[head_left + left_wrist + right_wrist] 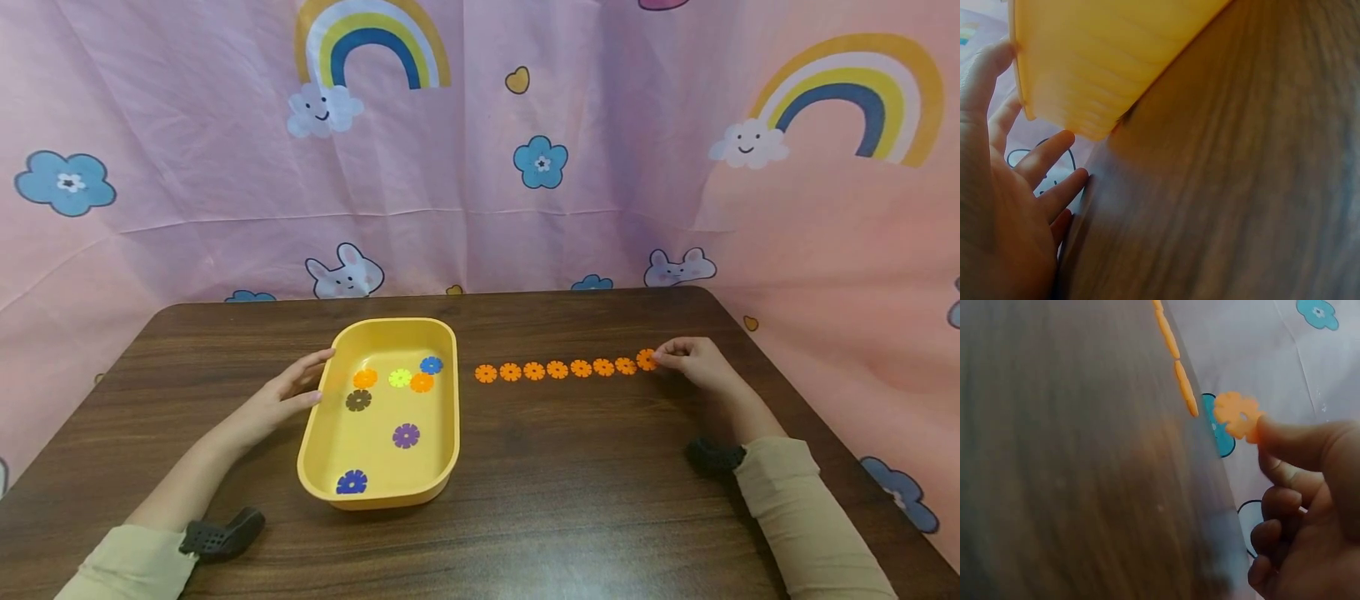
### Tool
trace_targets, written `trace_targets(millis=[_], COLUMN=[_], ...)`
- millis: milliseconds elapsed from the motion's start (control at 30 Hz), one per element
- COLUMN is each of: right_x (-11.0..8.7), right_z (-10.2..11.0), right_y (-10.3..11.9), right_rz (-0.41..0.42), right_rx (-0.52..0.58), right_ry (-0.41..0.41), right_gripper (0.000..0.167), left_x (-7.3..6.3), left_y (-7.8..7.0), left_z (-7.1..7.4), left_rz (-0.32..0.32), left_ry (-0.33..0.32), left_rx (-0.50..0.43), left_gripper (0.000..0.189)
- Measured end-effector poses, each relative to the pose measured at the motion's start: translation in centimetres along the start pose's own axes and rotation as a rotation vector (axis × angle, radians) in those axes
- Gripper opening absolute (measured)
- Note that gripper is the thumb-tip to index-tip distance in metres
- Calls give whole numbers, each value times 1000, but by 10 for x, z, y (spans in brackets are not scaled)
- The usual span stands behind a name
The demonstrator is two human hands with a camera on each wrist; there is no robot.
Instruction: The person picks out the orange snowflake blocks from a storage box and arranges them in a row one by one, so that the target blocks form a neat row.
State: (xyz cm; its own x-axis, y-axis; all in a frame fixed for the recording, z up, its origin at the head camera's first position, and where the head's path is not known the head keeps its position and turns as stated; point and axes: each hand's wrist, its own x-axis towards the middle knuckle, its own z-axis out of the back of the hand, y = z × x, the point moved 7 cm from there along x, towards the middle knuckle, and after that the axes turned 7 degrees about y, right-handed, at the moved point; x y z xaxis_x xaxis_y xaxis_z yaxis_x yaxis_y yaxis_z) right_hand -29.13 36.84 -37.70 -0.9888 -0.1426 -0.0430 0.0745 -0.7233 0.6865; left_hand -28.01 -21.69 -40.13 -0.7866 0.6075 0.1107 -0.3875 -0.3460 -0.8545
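The right hand pinched an orange flower-shaped disc between thumb and finger, its other fingers curled in towards the palm; the right wrist view showed the disc held up, apart from the row's end. Just to the left of that hand, a row of seven orange discs ran back towards the tray, lying on the dark wooden table. The left hand was spread, its thumb touching the rim of the yellow tray, which stood just to its right. Inside, nearest that hand, lay a brown disc and one of two loose orange discs; farther from it were a yellow-green disc, a light blue disc and a purple disc. A dark blue disc lay at the tray's end nearer the person. Beyond both hands hung a patterned cloth.
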Motion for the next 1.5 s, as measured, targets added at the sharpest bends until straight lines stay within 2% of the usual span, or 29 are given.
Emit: trace_targets(millis=[267, 733, 1067, 1133, 1300, 1500], right_x=[5, 5, 6, 6, 5, 1], right_z=[-3, -10, -14, -14, -9, -3], right_y=[-16, -17, -15, -17, -15, 14], right_rz=[-11, 19, 23, 12, 17, 87], right_rx=[-32, -172, -270, -265, -164, -96], right_ry=[-47, -34, -72, -70, -101, -158], right_gripper=[25, 23, 25, 25, 29, 31], left_x=[0, 2, 1, 0, 1, 0], left_y=[0, -5, -4, -3, -4, -4], left_z=[-1, -4, -2, -3, -3, -2], left_rz=[9, -8, -3, -4, -7, 2], left_ry=[8, 19, 14, 18, 17, 12], left_rx=[-14, -8, 8, 5, -4, -6], left_gripper=[58, 58, 57, 57, 58, 58])
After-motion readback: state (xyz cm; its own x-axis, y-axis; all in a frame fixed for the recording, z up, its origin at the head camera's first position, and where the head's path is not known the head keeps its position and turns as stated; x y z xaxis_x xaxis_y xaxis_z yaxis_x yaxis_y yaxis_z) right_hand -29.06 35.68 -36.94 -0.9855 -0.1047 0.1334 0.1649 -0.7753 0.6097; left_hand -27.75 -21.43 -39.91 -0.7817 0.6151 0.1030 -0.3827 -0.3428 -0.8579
